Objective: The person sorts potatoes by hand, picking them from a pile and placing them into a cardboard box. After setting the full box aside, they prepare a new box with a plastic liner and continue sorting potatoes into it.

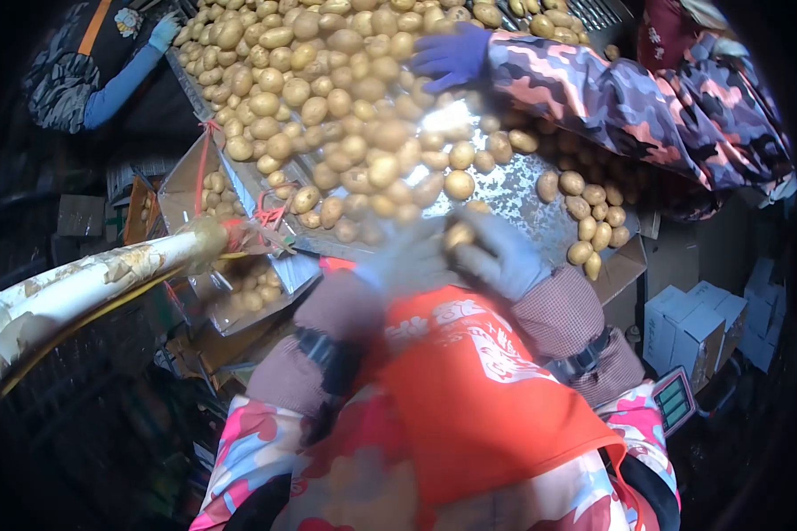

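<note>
Now, at the near edge of the sorting table (514, 190).

Right hand (498, 258), grey-gloved, closed round one potato (459, 235); held just above the shiny metal edge, close in front of the orange apron (469, 380). Left hand (400, 262) just beside it, blurred; cannot tell whether open or clasping anything.

Risks, as judged:
- Held potato pinched mostly by fingertips. Likely to slip in a bulky glove and fall between table edge and apron, not into any box.
- Right-edge cluster (593, 228) sitting at the table's lip. Could roll off if nudged by a sleeve or pushed by the main heap (328, 88).
- Crowded reach: blue-gloved hand (452, 55) of a co-worker on the same heap from the far side. Knocked hands or a shoved pile possible.
- Red cord (270, 217) near the left corner, a possible snag for a glove.

Counts:
- Potatoes on the table: beyond counting, well over a hundred. In the right hand: one.
- Gloved hands in view: four. Two own, one blue, one light-blue glove (164, 34) at top left, belonging to a second co-worker.
- Cardboard boxes (205, 190) with potatoes, left: two.
- White cartons (695, 323), right: about three, stacked close.
- Scale (673, 400) with green display: one.
- Wrapped pole (88, 283), left: one.
</note>
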A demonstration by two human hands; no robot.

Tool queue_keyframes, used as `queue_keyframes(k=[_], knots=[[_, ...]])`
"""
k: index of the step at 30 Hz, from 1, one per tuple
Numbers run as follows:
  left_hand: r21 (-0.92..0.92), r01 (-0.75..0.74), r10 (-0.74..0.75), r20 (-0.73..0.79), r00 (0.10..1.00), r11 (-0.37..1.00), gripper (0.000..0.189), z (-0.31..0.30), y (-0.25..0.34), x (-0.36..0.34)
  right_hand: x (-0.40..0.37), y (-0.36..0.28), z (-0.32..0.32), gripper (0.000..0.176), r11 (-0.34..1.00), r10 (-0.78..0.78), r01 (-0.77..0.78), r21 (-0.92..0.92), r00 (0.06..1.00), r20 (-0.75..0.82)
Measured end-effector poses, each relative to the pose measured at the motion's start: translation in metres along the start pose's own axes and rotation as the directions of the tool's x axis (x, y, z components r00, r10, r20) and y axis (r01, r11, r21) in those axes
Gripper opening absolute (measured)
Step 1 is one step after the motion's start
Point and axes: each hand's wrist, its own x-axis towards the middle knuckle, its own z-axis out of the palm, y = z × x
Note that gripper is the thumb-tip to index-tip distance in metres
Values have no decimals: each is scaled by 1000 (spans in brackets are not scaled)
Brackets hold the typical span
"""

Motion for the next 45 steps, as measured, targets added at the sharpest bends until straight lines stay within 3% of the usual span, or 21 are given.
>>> queue_keyframes(k=[3,5,6,7,8,10,11,13,16,19,26,28,31,33,35,38,40,42,43,44,45], knots=[[656,-585,413,420,808,478,35,-50,-34,36,41,6,-8,45,956,-283,283,-74,959,20],[492,-297,257,149,955,818,47,-57,-11,24,89,36,-21,46,976,-176,152,-156,972,-157],[610,-354,344,140,929,708,52,-67,-1,15,105,18,-35,49,955,30,-83,-284,983,-184],[720,-382,428,130,895,580,58,-77,10,7,120,43,-27,56,916,-85,-30,-399,960,-267],[892,-450,598,337,727,45,62,-100,15,3,120,51,-7,58,860,-151,-8,-511,951,-269],[928,-372,720,259,644,-2,67,-94,28,-9,115,54,26,62,703,-275,9,-711,926,-260],[790,-355,666,-88,741,500,69,-57,42,-20,120,57,27,62,756,-272,43,-653,928,-253],[519,-293,478,-269,836,803,73,-61,51,-11,59,22,27,54,751,-394,260,-607,914,-96],[664,-334,520,-98,848,669,73,-121,35,28,47,36,2,44,964,-127,182,-192,955,268],[635,-312,488,-118,865,707,57,-58,26,32,100,35,-24,38,979,45,-57,-195,997,-67],[833,-331,361,172,917,443,47,-52,-3,66,231,34,-24,57,628,172,-25,-778,979,108],[679,-408,438,140,888,611,45,-68,1,56,234,37,-20,50,646,269,-128,-752,961,67],[372,-451,467,52,883,811,39,-79,34,18,212,73,-20,41,813,190,-178,-554,981,-36],[401,-513,540,53,840,759,38,-82,58,-12,212,76,-37,34,951,304,-308,-12,943,-135],[386,-467,505,5,863,795,36,-96,64,-19,205,23,-57,29,761,527,-381,525,835,-157],[342,-440,478,-29,878,830,35,-101,58,5,254,58,-96,23,992,68,-100,-79,941,-333],[336,-445,481,-27,877,830,35,-99,56,10,284,69,-98,25,815,66,-104,-569,994,-87],[355,-463,498,-7,867,812,34,-94,59,4,311,101,-93,29,807,83,-51,-589,996,27],[328,-481,508,4,861,813,34,-97,61,4,321,139,-91,32,922,54,-44,-384,998,15],[298,-496,517,14,856,815,33,-100,61,2,310,76,-90,38,890,444,-449,75,893,76],[268,-504,516,28,856,821,33,-102,58,2,299,7,-88,44,515,759,-707,485,639,124]])
